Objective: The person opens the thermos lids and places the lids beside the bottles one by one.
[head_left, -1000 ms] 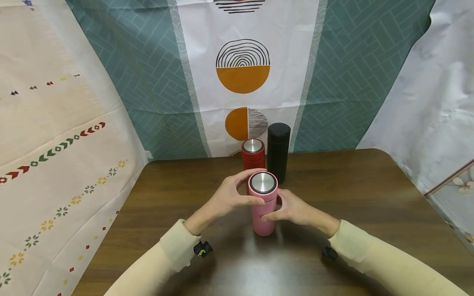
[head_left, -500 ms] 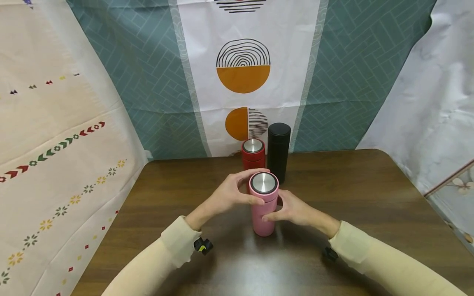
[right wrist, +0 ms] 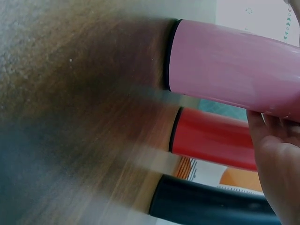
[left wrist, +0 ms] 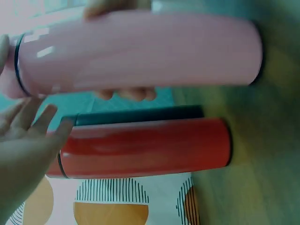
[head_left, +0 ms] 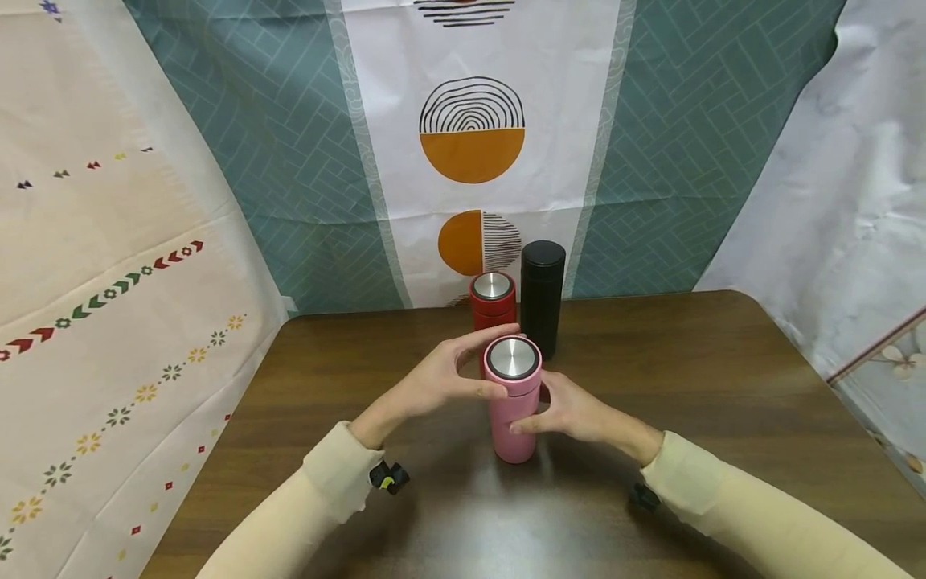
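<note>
A pink thermos (head_left: 512, 426) with a silver-topped lid (head_left: 514, 357) stands upright on the table, in front of the red thermos (head_left: 493, 305) and the black thermos (head_left: 542, 301). My right hand (head_left: 571, 408) grips its body from the right, the thumb across the front. From the left, my left hand (head_left: 448, 374) spans the lid, thumb at the near side and fingers reaching round the far side. In the left wrist view, the left fingers (left wrist: 33, 117) are spread beside the lid end of the pink thermos (left wrist: 140, 51). The right fingers are partly hidden behind the thermos.
Behind the three thermoses, a patterned cloth (head_left: 473, 48) hangs at the back edge of the brown wooden table (head_left: 651, 346). Pale cloths hang at the left and right sides. The red and black thermoses stand close together, just beyond the left fingers.
My left hand has shifted slightly left, and its thumb overlaps the front of the lid less than before. The right hand and the pink thermos stay in place.
</note>
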The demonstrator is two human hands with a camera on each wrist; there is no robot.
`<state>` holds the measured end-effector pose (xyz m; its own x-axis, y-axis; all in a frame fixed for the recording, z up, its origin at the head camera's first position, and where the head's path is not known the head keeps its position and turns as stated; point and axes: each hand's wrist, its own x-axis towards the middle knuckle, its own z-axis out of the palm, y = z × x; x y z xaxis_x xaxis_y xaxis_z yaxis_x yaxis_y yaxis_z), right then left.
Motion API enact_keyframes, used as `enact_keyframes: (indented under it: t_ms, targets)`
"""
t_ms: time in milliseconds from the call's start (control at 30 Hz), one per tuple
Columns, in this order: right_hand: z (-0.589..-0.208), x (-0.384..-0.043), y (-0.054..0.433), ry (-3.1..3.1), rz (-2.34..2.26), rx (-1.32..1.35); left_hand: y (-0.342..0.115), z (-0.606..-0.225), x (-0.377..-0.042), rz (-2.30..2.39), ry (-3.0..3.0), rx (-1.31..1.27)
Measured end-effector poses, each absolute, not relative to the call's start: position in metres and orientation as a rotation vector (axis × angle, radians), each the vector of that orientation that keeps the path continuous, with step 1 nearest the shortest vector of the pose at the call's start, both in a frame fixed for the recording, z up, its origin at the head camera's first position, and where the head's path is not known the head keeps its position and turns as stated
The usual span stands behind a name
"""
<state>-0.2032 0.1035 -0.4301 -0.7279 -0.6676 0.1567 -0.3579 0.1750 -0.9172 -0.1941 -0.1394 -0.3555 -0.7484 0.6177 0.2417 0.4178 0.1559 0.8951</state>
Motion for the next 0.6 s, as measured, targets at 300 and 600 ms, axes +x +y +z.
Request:
enact_keyframes:
  t_ms: [300,600]
  targets:
    - [-0.43,-0.204,0.104,2.175,-1.572,-0.981,-0.138,-0.355,-0.203,1.668,2.166,1.035]
    - [-0.432,-0.203,0.104,2.158,-1.593,-0.993,-0.126,-0.369,-0.177,1.725,2.562,0.914]
